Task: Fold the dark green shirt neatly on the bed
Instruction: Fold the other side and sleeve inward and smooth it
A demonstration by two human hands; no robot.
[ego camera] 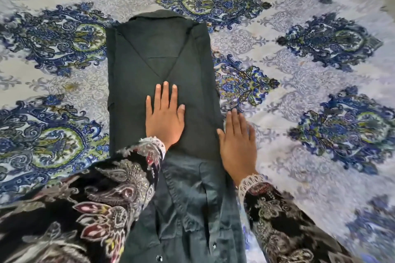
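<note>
Dark green shirt (136, 66) lengthwise — collar far, left hand (164, 117) flat

Blue-and-green paisley bedspread (299, 70), patterned sleeves (102, 198)

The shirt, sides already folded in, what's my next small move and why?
Probably keep the left hand flat mid-shirt as an anchor, and let the right hand, now at the right edge, lift the near end up toward the collar: that part is unfolded.

Shirt hem (183, 241) cut off, perhaps blurred.
</note>
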